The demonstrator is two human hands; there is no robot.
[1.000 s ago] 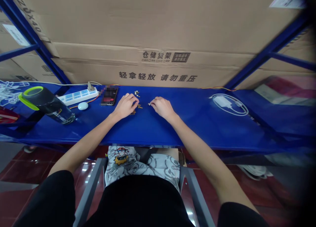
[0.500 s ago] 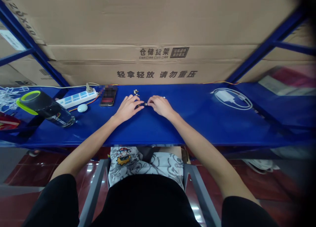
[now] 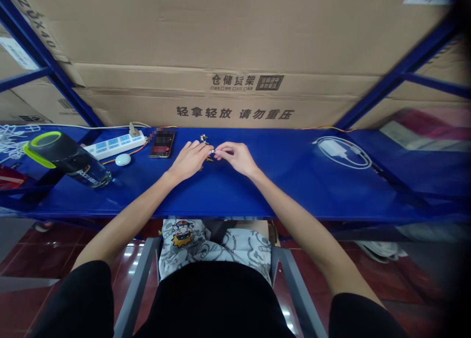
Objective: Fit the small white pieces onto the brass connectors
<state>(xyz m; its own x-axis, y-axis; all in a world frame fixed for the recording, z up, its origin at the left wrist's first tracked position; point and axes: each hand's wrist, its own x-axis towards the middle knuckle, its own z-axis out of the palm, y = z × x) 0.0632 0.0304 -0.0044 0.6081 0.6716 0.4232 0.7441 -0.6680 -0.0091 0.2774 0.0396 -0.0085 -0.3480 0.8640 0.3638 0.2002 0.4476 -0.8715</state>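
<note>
My right hand [image 3: 238, 158] pinches a tiny pale piece [image 3: 213, 152] between thumb and fingertips, just above the blue tabletop. My left hand [image 3: 190, 160] meets it from the other side, palm down, its fingers closed and their tips against the same spot. What sits under the left fingers is mostly hidden. Slim gold-coloured bits [image 3: 209, 159] show below the fingertips, too small to name. Behind the hands lies a small dark, white and gold object [image 3: 203, 138] of unclear kind.
To the left are a phone [image 3: 162, 143], a white power strip [image 3: 116, 145], a round pale-blue item [image 3: 122, 160] and a dark bottle [image 3: 69, 161] with a lime-green rim. A charger with coiled white cable [image 3: 336, 146] lies right. Cardboard [image 3: 235, 43] backs the blue shelf [image 3: 294, 191].
Both hands have come together, the right moving slightly left. My left fingers, spread half a second ago, are now closed near the small piece. The view has tilted a little.
</note>
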